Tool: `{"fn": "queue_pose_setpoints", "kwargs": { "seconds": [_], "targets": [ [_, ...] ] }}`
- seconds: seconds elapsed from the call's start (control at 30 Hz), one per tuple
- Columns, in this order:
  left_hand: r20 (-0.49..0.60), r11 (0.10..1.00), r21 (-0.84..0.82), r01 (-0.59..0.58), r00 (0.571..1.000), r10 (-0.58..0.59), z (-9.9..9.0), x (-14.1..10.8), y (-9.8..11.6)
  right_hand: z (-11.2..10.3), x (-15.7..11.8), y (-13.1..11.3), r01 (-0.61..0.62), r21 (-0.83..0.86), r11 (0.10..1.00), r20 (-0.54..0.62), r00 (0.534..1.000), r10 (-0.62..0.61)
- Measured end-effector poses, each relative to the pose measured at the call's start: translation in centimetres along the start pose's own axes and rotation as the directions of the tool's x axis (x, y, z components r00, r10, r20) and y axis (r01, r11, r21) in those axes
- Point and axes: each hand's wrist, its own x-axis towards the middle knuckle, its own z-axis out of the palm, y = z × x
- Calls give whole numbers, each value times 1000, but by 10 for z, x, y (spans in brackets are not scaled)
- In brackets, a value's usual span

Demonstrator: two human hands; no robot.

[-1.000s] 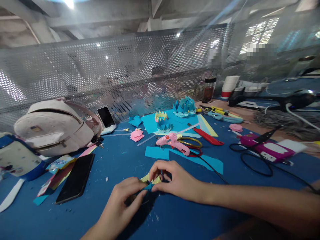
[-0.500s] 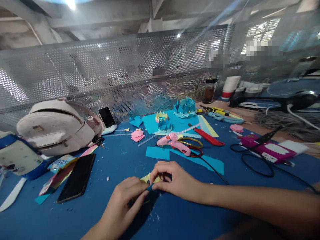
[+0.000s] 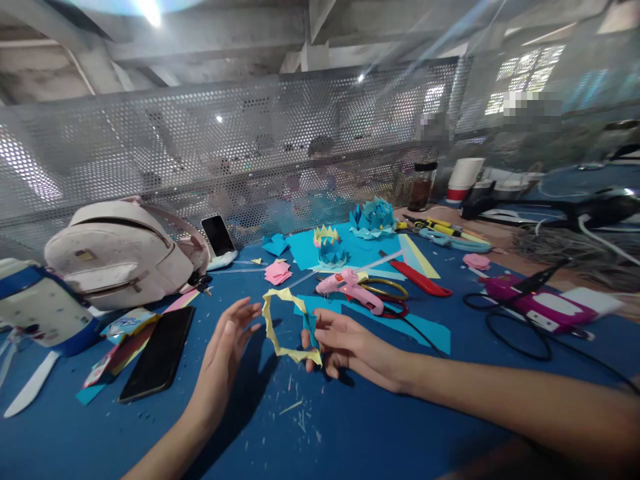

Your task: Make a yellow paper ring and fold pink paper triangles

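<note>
A folded yellow paper ring [image 3: 270, 327] with a blue section on its right side is raised above the blue table. My right hand [image 3: 345, 340] grips the ring at that blue section, between thumb and fingers. My left hand [image 3: 231, 337] is at the ring's left, fingers apart and holding nothing. Beyond them lies a pink glue gun [image 3: 350, 288] on blue paper strips [image 3: 415, 327]. Farther back are a small yellow and blue paper crown [image 3: 331, 252] and a blue paper flower [image 3: 374, 217].
A black phone [image 3: 159, 353], a bottle [image 3: 45, 310] and a pale backpack [image 3: 120, 257] stand or lie at the left. Red-handled scissors [image 3: 395, 303], a red cutter [image 3: 420, 277] and a magenta device [image 3: 540, 303] with black cable are at the right.
My left hand has let go and moved left, its fingers now spread. My right hand has turned, and the yellow ring is lifted into clear view. The camera view has shifted slightly.
</note>
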Motion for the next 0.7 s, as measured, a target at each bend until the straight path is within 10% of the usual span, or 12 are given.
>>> {"fn": "queue_pose_setpoints", "kwargs": {
  "seconds": [0.27, 0.7],
  "targets": [
    [351, 814, -367, 450, 877, -327, 12, -2, 4, -10, 2, 3, -153, 316, 936, 78, 988, 135],
    [450, 642, -596, 482, 863, -230, 16, -13, 9, -13, 2, 3, -221, 503, 835, 156, 974, 164]
  ]
}}
